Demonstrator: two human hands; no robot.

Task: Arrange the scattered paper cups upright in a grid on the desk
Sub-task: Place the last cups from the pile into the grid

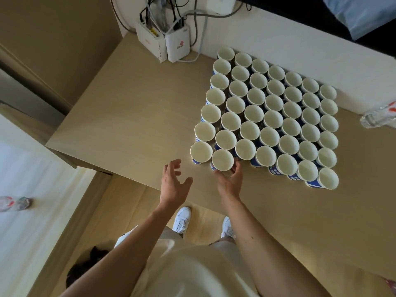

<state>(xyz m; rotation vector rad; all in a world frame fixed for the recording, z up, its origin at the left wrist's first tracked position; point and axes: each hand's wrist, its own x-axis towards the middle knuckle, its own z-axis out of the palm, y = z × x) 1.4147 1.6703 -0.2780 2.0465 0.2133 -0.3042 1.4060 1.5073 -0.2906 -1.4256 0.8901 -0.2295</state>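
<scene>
Currently: cup grid stands upright on the desk, open mouths up, rims close-packed. Right hand at the grid's near-left corner, fingers and thumb curled round the front-row cup, second from the grid's left edge; cup upright. Left hand just left of that corner, over the desk, fingers spread, holding nothing. Router boxes beyond the grid's far-left corner; plastic bottle lies right of the grid.
</scene>
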